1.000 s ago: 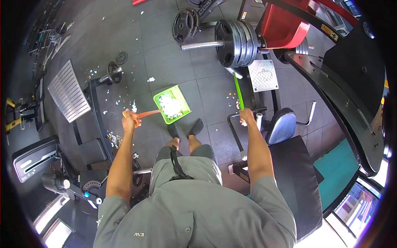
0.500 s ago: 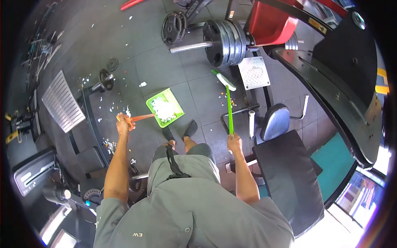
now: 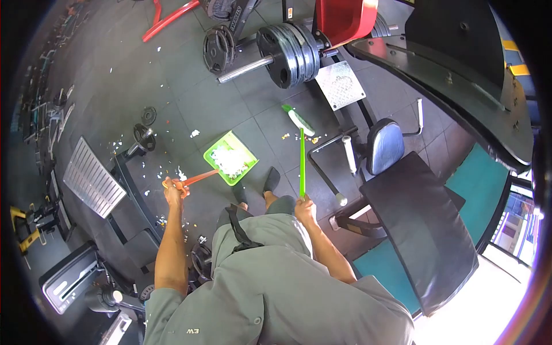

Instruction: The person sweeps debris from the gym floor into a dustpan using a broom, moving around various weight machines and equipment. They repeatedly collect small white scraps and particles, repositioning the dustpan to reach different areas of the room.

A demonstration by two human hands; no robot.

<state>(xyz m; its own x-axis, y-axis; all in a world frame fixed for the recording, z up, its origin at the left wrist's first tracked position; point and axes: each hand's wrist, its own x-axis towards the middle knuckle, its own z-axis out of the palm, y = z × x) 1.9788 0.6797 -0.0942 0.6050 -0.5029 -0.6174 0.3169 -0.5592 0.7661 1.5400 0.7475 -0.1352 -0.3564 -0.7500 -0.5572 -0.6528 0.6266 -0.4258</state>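
My left hand is closed around the orange handle of a green dustpan. White scraps are heaped in the pan, which rests on the dark floor ahead of my feet. In my right hand is the green stick of a broom, gripped near its top end. The broom's green and white head lies on the floor right of the dustpan, beside some small yellowish bits.
A weight machine with stacked plates and a metal footplate stands ahead on the right. A padded black bench is close on my right. Scattered scraps lie left, near a slatted metal plate.
The view has shifted and turned slightly. My right hand and the broom have moved left, nearer the dustpan, drawing away from the machine. Both hands keep their grip.
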